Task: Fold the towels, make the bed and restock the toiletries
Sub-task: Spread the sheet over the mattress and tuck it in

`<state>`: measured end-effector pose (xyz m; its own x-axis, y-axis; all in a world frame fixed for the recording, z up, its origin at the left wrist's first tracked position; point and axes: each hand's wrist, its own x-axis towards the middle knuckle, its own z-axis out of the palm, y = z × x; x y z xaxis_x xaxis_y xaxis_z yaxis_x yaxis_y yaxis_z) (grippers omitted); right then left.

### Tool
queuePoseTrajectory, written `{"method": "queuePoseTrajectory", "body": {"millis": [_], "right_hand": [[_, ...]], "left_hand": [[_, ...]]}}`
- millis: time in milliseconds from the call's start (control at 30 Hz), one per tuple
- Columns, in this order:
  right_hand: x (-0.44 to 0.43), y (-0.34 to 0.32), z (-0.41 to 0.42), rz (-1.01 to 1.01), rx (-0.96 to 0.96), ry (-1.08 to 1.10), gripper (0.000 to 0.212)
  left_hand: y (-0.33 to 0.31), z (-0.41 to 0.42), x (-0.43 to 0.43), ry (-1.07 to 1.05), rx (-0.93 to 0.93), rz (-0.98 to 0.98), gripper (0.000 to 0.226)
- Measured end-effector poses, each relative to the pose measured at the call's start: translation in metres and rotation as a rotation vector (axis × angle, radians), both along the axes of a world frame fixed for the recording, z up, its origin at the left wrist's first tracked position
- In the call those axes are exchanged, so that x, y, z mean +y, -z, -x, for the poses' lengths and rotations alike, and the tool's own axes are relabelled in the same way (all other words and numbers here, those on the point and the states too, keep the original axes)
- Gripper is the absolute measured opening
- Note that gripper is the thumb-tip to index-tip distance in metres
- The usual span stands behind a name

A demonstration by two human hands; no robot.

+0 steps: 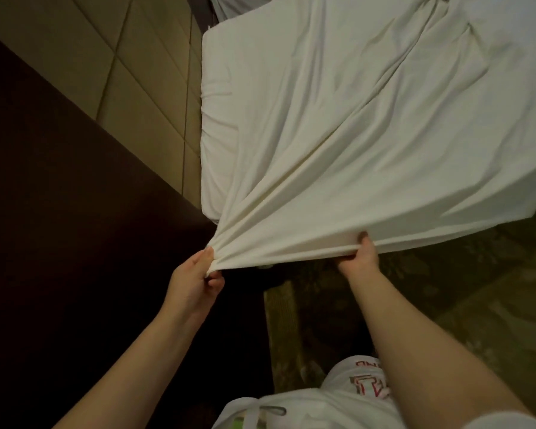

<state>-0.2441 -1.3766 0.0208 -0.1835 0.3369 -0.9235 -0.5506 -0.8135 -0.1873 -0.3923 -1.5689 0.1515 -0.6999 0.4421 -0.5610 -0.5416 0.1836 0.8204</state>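
Your left grip (195, 277) pinches a bunched corner of the white sheet (338, 134) between thumb and fingers. Your right grip (358, 257) holds the sheet's edge just to the side of it, with the thumb on top and the fingers curled under the cloth. So both grips are closed on the sheet, and neither one is spread. The sheet runs up and away from your grips and lies over the bed (207, 125). Long folds fan out from your left grip, which tells me you are pulling hard there. The strip of edge between your two grips looks straight and tight. I think you hold it this way to pull the wrinkles out and line the corner up with the corner of the bed, which sits just above your left grip. There are many soft folds far from your grips, so the sheet is not flat yet. The padded wall (106, 57) is up and to the left of your left grip, and a dark wood top (59, 212) is right beside it. The patterned carpet (446, 289) is below and to the right of your right grip. I would say the bed step is only partly done. Next you will likely need to pull the corner down and tuck it under. Pull gently, or the far side may slide off.
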Motion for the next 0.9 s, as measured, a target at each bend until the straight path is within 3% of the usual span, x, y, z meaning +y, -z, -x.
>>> {"method": "queuePoseTrajectory", "body": {"millis": [133,267,367,467,633,733,900], "right_hand": [[0.024,-0.019,-0.019,-0.151,-0.211,-0.001,0.044],[0.045,-0.05,-0.045,-0.433,-0.515,0.048,0.034],[0.036,-0.042,-0.064,-0.467,-0.638,-0.084,0.037],[0.022,-0.03,-0.069,-0.348,-0.597,-0.176,0.044],[0.042,-0.046,-0.063,-0.413,-0.508,-0.192,0.021],[0.042,-0.056,-0.058,-0.375,-0.39,-0.139,0.026],[0.029,-0.072,-0.04,-0.336,-0.314,-0.111,0.023]], "left_hand": [[0.023,0.011,-0.013,0.138,0.19,0.306,0.027],[0.029,0.007,0.007,0.081,0.145,0.154,0.024],[0.047,0.009,0.01,0.086,0.135,0.246,0.019],[0.073,0.005,0.003,0.026,0.068,0.354,0.017],[0.075,0.01,0.011,-0.071,0.095,0.304,0.013],[0.082,0.016,0.015,-0.158,0.097,0.301,0.017],[0.101,-0.004,0.017,-0.467,-0.26,0.255,0.04]]}}
